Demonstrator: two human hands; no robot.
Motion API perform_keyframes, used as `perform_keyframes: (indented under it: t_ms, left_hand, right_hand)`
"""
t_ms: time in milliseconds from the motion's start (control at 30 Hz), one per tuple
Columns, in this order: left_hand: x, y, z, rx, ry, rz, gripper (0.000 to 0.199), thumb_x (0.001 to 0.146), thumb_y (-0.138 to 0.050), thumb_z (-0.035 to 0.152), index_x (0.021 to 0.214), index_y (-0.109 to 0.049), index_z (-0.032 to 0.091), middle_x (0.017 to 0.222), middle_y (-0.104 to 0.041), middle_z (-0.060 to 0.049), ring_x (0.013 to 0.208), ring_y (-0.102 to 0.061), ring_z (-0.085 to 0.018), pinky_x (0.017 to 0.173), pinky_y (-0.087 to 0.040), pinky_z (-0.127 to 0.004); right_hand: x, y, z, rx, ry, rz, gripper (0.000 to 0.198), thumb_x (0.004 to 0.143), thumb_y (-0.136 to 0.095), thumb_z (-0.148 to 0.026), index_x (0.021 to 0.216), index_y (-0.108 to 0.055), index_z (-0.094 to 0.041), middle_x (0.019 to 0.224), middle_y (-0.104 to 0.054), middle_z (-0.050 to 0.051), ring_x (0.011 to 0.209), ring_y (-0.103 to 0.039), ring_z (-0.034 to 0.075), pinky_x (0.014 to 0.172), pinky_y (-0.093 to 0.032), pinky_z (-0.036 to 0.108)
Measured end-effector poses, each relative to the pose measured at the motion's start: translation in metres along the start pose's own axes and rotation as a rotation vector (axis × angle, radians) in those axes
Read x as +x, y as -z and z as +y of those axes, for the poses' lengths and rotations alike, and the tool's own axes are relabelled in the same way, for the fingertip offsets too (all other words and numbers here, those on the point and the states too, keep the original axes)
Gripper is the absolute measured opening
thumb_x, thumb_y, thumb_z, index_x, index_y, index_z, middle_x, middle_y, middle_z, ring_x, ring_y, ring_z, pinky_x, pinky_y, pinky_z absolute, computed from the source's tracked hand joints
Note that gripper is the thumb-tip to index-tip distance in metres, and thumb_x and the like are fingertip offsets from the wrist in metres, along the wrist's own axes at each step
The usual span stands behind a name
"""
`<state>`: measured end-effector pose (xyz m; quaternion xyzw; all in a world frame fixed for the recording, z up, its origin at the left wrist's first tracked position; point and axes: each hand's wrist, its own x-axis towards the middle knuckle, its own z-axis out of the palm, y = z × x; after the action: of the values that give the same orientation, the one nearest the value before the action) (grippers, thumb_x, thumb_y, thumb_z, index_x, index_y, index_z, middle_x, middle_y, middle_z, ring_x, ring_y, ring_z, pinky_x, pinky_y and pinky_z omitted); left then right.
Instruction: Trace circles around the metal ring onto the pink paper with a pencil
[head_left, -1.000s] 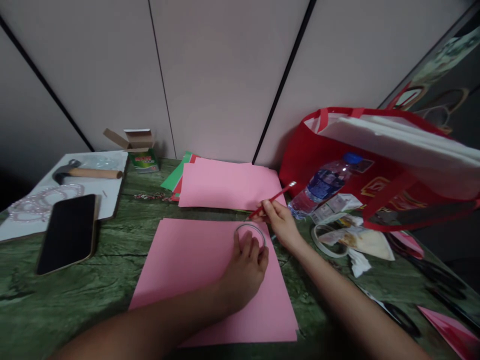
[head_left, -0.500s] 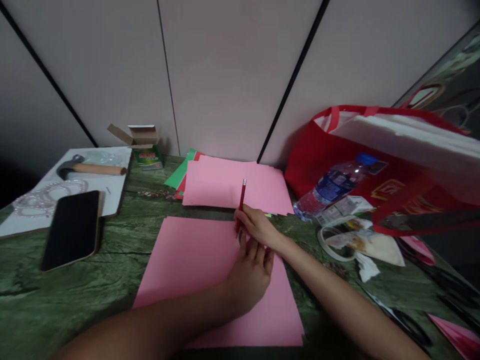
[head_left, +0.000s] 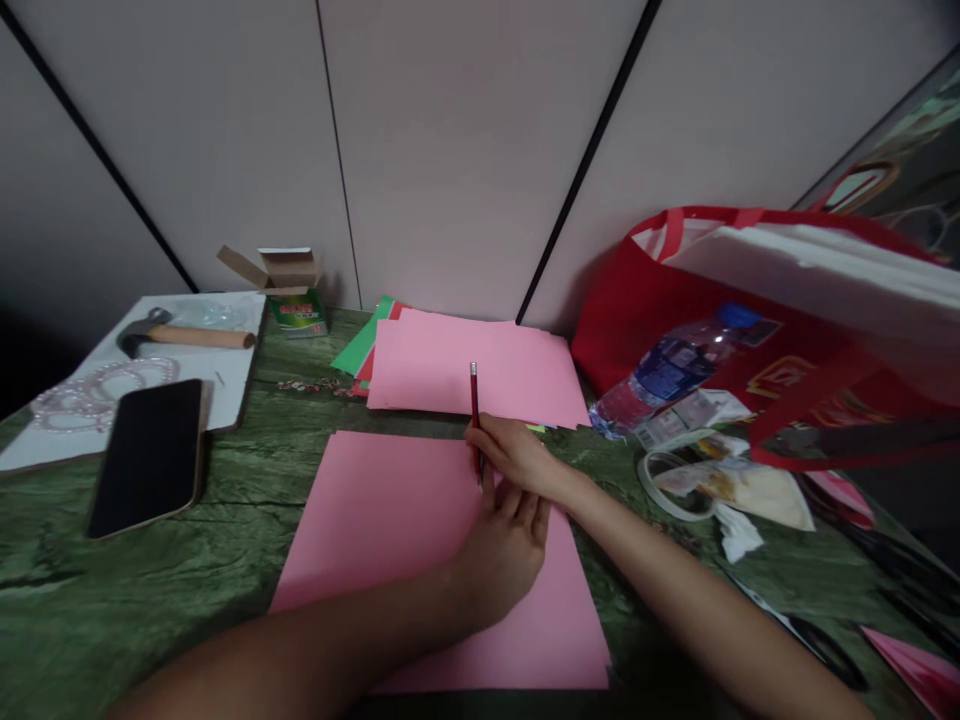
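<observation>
A red pencil (head_left: pixel 475 405) stands nearly upright in my right hand (head_left: pixel 517 455), its thumb and fingers closed round it. The tip meets the upper right part of a stack of pink paper sheets (head_left: pixel 375 510). Just below, my left hand (head_left: pixel 502 555) rests on the same sheets with its fingers bent and close together. Its fingertips press near the pencil tip, against a small pale edge mostly covered by both hands. What that edge belongs to I cannot make out.
Behind lie more pink sheets (head_left: pixel 480 360) over green paper (head_left: pixel 364 340). A phone (head_left: pixel 150 455), hammer (head_left: pixel 191 335) and small box (head_left: pixel 298 310) are on the left. On the right are a red bag (head_left: pixel 615 310), bottle (head_left: pixel 675 365), tape roll (head_left: pixel 660 495) and scissors (head_left: pixel 817 640).
The pencil's top has swung left, so it now stands more upright. My right hand has shifted slightly with it. My left hand stays nearly where it was on the sheets.
</observation>
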<state>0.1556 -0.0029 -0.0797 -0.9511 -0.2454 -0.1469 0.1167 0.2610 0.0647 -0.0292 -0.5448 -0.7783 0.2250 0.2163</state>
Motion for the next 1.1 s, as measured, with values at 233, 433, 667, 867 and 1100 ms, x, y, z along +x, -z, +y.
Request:
perform_keyframes:
  t_ms: [233, 433, 667, 867, 1100]
  left_hand:
    - [0.0, -0.002, 0.001, 0.001, 0.014, -0.004, 0.041, 0.089, -0.041, 0.021, 0.126, -0.05, 0.005, 0.121, -0.055, -0.018, 0.112, -0.048, -0.033, 0.099, -0.026, -0.063]
    - [0.0, 0.001, 0.001, 0.013, 0.013, -0.013, 0.041, 0.087, -0.043, 0.02, 0.124, -0.052, 0.005, 0.116, -0.056, -0.019, 0.111, -0.049, -0.035, 0.096, -0.03, -0.063]
    - [0.003, 0.005, -0.002, -0.018, 0.018, -0.035, 0.04, 0.087, -0.045, 0.022, 0.124, -0.051, 0.005, 0.12, -0.054, -0.022, 0.117, -0.045, -0.039, 0.096, -0.027, -0.066]
    - [0.007, 0.007, -0.003, -0.058, 0.072, -0.064, 0.034, 0.084, -0.05, 0.02, 0.116, -0.054, 0.008, 0.118, -0.054, -0.025, 0.119, -0.045, -0.04, 0.098, -0.028, -0.063]
    - [0.008, 0.006, -0.002, -0.082, 0.102, -0.092, 0.03, 0.084, -0.053, 0.022, 0.112, -0.054, 0.012, 0.122, -0.053, -0.025, 0.119, -0.046, -0.041, 0.095, -0.031, -0.064]
  right_hand:
    - [0.001, 0.003, -0.007, -0.092, 0.009, -0.097, 0.027, 0.096, -0.04, -0.028, 0.074, -0.052, -0.019, 0.066, -0.061, 0.0, 0.06, -0.054, 0.012, 0.057, -0.033, 0.022]
    - [0.005, 0.002, -0.009, -0.198, 0.01, -0.101, 0.024, 0.094, -0.044, -0.03, 0.075, -0.053, -0.019, 0.069, -0.06, 0.0, 0.06, -0.051, 0.012, 0.056, -0.029, 0.022]
    - [0.012, 0.005, -0.005, -0.252, -0.052, -0.066, 0.028, 0.095, -0.041, -0.036, 0.075, -0.052, -0.02, 0.064, -0.058, 0.0, 0.053, -0.048, 0.013, 0.051, -0.024, 0.024]
    - [0.015, 0.006, 0.008, -0.291, -0.086, 0.023, 0.029, 0.095, -0.041, -0.036, 0.074, -0.052, -0.019, 0.066, -0.061, 0.003, 0.057, -0.053, 0.015, 0.053, -0.025, 0.024]
    - [0.014, 0.006, 0.034, -0.215, -0.144, 0.17, 0.031, 0.094, -0.039, -0.036, 0.069, -0.048, -0.02, 0.059, -0.055, 0.001, 0.054, -0.05, 0.014, 0.054, -0.029, 0.024]
